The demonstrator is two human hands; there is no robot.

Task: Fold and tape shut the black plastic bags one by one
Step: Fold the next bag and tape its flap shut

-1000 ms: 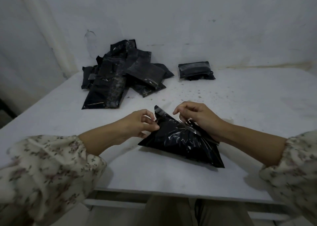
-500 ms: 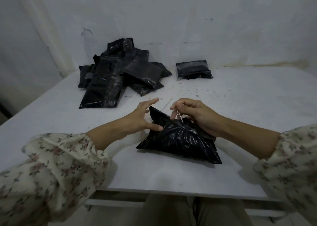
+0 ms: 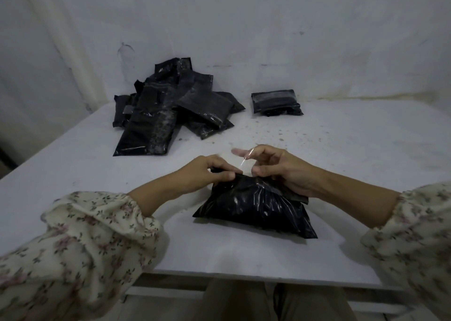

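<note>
Black plastic bag [image 3: 256, 208] lies near the front edge of the white table [image 3: 341, 150], right in front of the person. It is full and crinkled, with its top edge bunched up between the two hands.

Left hand [image 3: 214, 172]: fingers curled over the bag's top edge with the thumb on the near side, pinching the folded plastic.

Right hand [image 3: 283, 172]: the heel rests on the bag's upper right edge and the thumb tip touches the top of the bag, just beside the left thumb. The index finger sticks out straight and blurred; the other fingers are half-curled. A thin clear strip [image 3: 246, 160] stands tilted between the two hands, at the right fingers. Cannot tell whether the right hand actually pinches it or only touches it, nor whether its lower end is stuck to the bag.

Far left of the table: a loose pile of black bags [image 3: 170, 116], overlapping, some flat and long, up near the wall [image 3: 268, 28]. Far centre-right, apart from the pile: a folded black bag [image 3: 275, 102] lying by itself.

Both forearms are bare, coming out of floral sleeves [image 3: 85, 235]. The table surface is speckled with dark spots between the pile and the hands.
</note>
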